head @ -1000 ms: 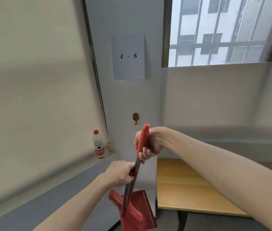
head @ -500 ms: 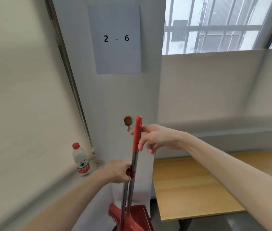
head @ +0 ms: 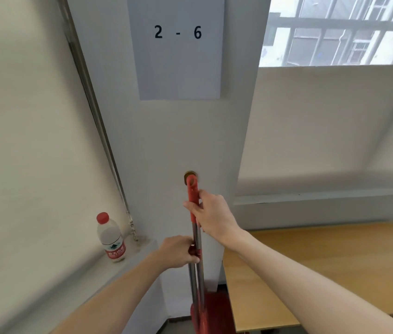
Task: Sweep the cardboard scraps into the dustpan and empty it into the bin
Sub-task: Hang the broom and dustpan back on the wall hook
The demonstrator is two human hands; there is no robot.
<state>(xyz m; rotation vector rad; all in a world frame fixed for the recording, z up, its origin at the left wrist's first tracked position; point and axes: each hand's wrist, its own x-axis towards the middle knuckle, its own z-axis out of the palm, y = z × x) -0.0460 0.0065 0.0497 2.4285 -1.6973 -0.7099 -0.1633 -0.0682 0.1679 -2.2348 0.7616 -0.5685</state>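
Since the earlier frame, the right hand (head: 211,214), then open, has been closed around the red grip of the broom handle (head: 191,196), below the wall hook (head: 190,175). A water bottle (head: 111,237) stands on the left ledge. The left hand (head: 178,254) is clenched on both metal poles; the dustpan (head: 214,312) hangs low beside the table (head: 323,261). Fetching or stowing the tools is judged under way, though which cannot be told; next, the set must be kept together. No scraps or bin are visible.

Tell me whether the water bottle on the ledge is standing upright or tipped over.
Upright. The water bottle stands on its base on the ledge, with its red cap on top.
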